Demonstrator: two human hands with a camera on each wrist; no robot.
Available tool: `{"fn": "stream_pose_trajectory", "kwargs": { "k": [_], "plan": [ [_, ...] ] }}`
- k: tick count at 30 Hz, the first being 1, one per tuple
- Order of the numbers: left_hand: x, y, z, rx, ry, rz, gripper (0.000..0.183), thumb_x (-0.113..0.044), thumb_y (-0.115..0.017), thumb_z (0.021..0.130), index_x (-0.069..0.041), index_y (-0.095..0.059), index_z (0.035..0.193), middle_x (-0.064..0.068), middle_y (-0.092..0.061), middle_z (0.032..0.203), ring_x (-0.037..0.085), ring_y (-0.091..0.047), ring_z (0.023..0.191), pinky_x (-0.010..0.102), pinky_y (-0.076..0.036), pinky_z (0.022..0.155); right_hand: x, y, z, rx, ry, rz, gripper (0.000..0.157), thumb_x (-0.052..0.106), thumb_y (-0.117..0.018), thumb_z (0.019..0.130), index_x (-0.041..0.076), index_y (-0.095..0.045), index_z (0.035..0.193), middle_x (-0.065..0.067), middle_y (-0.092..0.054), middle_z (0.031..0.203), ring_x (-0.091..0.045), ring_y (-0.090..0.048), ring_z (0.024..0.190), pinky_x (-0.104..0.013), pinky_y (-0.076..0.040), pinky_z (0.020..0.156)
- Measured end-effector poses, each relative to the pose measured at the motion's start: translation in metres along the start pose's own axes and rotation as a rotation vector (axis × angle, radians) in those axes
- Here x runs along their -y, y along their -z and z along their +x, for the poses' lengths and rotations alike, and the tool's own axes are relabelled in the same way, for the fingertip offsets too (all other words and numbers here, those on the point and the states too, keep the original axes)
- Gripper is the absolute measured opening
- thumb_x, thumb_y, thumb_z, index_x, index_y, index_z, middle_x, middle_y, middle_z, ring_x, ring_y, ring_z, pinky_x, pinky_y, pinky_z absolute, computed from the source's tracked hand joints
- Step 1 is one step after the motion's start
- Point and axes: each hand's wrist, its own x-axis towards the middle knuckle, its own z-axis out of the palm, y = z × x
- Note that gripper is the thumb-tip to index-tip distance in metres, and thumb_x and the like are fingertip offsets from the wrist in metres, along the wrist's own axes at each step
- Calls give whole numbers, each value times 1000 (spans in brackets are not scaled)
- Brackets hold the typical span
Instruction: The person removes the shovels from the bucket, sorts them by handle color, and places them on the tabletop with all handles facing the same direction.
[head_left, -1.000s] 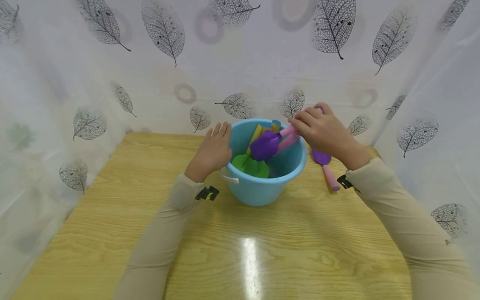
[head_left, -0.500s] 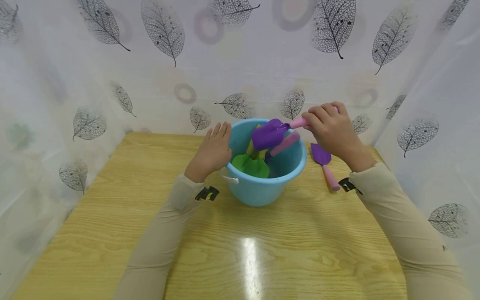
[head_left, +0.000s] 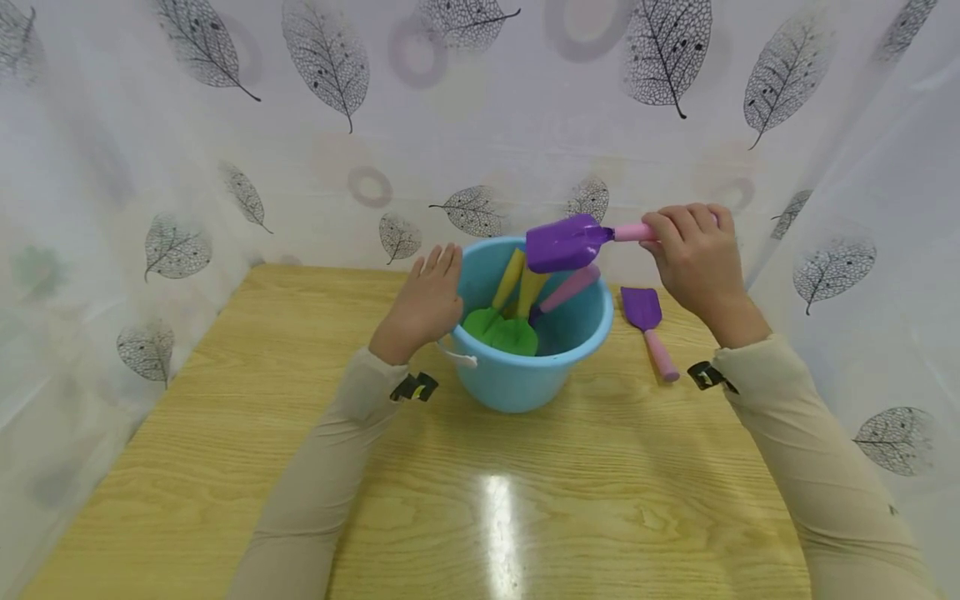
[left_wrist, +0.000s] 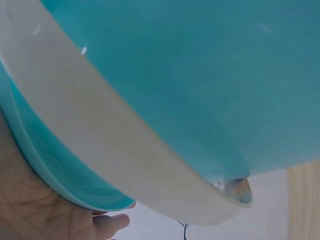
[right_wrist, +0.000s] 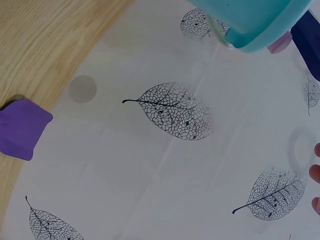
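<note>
A light blue bucket point(head_left: 517, 387) stands on the wooden table. My left hand point(head_left: 423, 304) rests on its left rim with straight fingers; in the left wrist view the palm point(left_wrist: 30, 200) lies against the rim beside the white bail handle point(left_wrist: 110, 130). My right hand point(head_left: 697, 258) grips the pink handle of a toy shovel point(head_left: 562, 243), its purple blade pointing left above the bucket's back rim. Inside the bucket lie two green-headed toy tools point(head_left: 513, 337) with yellow handles. A pink handle point(head_left: 572, 287) leans there too, its head mostly hidden.
Right of the bucket, another purple toy shovel point(head_left: 642, 308) with a pink handle lies on the table point(head_left: 450, 500). A white curtain with leaf prints point(head_left: 487, 125) hangs behind the table and along both sides.
My right hand has moved right, lifting the purple shovel up and out of the bucket, so the yellow handles show more fully. The left hand stays on the rim.
</note>
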Motion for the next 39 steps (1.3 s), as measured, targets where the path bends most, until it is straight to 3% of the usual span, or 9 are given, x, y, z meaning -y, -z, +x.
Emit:
{"fn": "stream_pose_trajectory", "kwargs": {
  "k": [5,13,20,29,39],
  "plan": [
    [1,-1,1,-8,-4,8,64,-17,-30,97,-4,4,150,11,5,159,28,6,148,43,3,121,-9,0,-8,-1,-52,-28,20,12,-60,89,-2,-60,103,-20,-63,94,-41,-55,85,-54,-41,78],
    [1,0,1,-26,-11,24,64,-17,-31,97,-2,1,150,13,1,159,30,2,148,45,-1,121,-24,3,-22,65,-115,-62,22,13,-59,91,-5,-59,104,-24,-62,94,-43,-55,85,-54,-41,74],
    [2,-1,2,-21,-15,7,64,-17,-30,97,-3,2,150,12,3,159,29,5,147,44,2,121,-31,3,-34,58,-196,-67,21,12,-61,90,-5,-59,102,-25,-61,94,-45,-55,81,-55,-40,67],
    [2,-1,1,-24,-12,8,64,-18,-30,97,-3,2,150,12,2,159,29,4,148,44,1,121,-36,1,-48,57,-241,-127,20,14,-57,92,-5,-58,99,-26,-62,90,-46,-55,77,-57,-41,64],
    [2,-2,1,-25,-13,3,63,-17,-29,97,-3,2,150,12,2,160,29,3,148,44,2,121,-42,2,-61,197,-245,-197,26,18,-53,95,-7,-55,102,-25,-60,92,-45,-55,77,-56,-41,62]
  ]
}}
